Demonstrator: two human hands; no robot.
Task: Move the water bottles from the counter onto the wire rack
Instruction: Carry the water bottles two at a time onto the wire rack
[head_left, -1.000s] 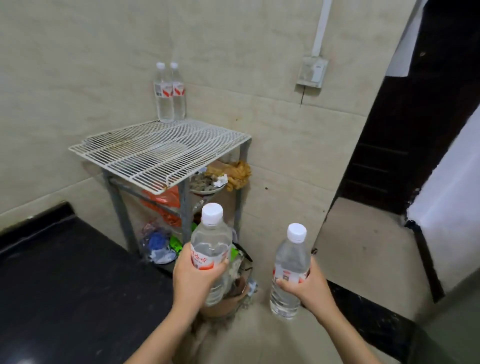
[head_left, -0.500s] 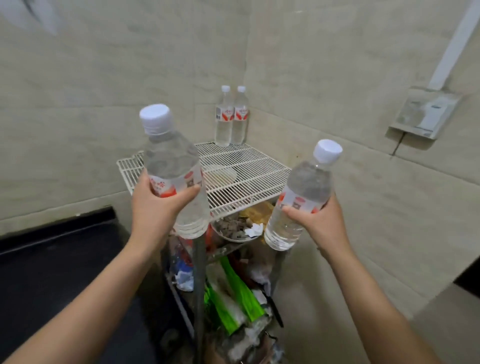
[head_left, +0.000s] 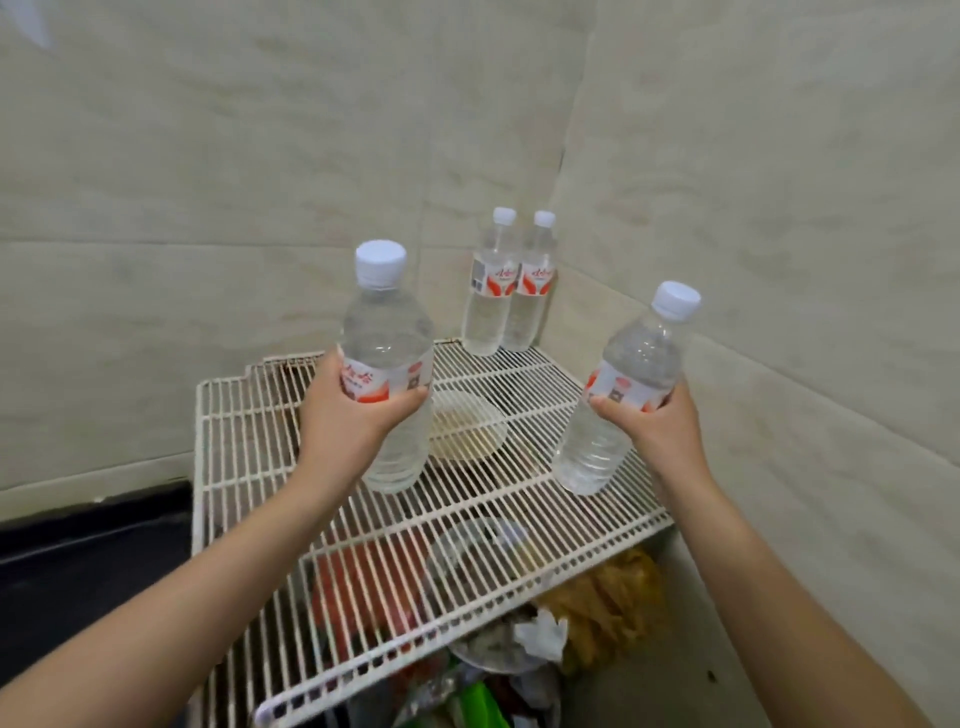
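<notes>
while two clear, white-capped water bottles (head_left: 506, 283) stand touching in the far corner of the white wire rack (head_left: 249, 467), the left hand (head_left: 345, 423) grips an upright bottle (head_left: 387, 369) and the right hand (head_left: 657, 428) a tilted one (head_left: 623, 389) above its grid.

The left hand (head_left: 343, 421) covers part of the label of the bottle (head_left: 387, 364) it holds, and the printed words there are too blurred to read. The near-left corner of the wire rack (head_left: 249, 467) is cut off by the bottom edge. Under the rack, the things on the lower shelf (head_left: 498, 670) are blurred behind the wires; only colours show. Both forearms leave the picture at the bottom.
</notes>
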